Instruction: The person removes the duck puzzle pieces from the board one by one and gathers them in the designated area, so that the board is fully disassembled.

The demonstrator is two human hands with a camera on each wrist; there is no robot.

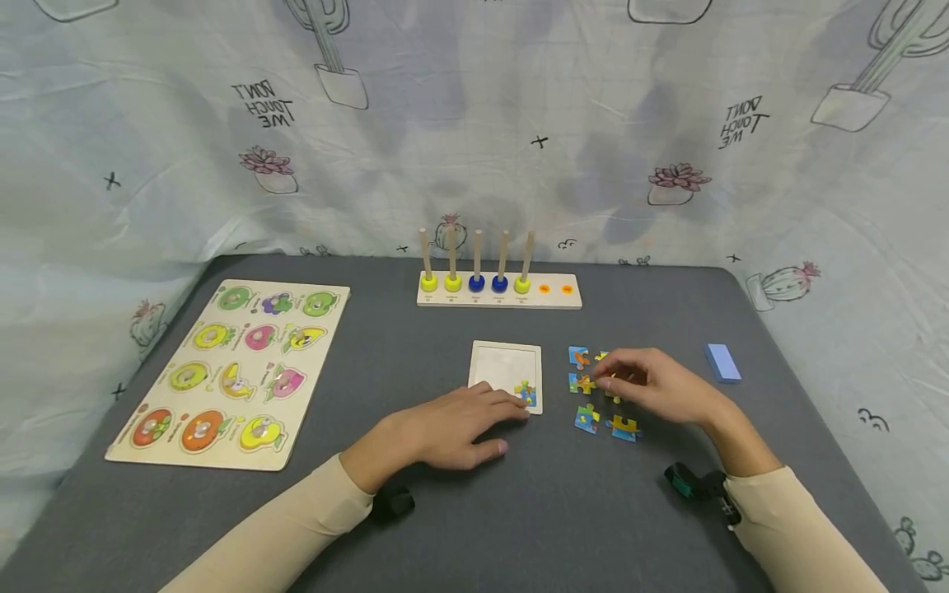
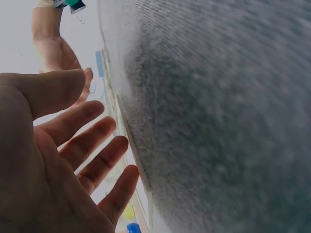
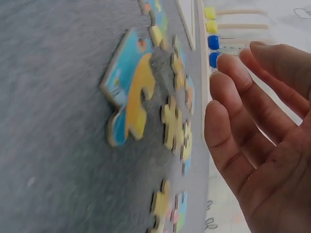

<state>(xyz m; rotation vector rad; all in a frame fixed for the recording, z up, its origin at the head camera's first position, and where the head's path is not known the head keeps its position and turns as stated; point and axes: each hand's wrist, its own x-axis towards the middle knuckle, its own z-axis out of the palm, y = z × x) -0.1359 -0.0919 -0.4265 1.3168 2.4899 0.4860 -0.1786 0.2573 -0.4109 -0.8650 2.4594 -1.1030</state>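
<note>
A small square wooden puzzle tray [image 1: 493, 358] lies mid-table, with colourful jigsaw pieces [image 1: 525, 394] in its lower right corner. My left hand [image 1: 463, 424] reaches over the tray's near left edge, palm down, fingers extended; whether the fingertips touch it I cannot tell. In the left wrist view those fingers [image 2: 104, 158] hold nothing. My right hand [image 1: 660, 387] hovers over loose jigsaw pieces [image 1: 586, 418] right of the tray, partly hiding some. Its fingers are loosely bent, and the right wrist view shows nothing between them. A blue-and-yellow piece [image 3: 127, 92] lies nearest that camera.
A large fruit puzzle board [image 1: 252, 313] lies at the left. At the back stands a wooden peg board [image 1: 474, 301] with upright pegs and yellow and blue rings. A blue block [image 1: 722, 363] lies at the right, and a patterned curtain [image 1: 474, 107] hangs behind the table.
</note>
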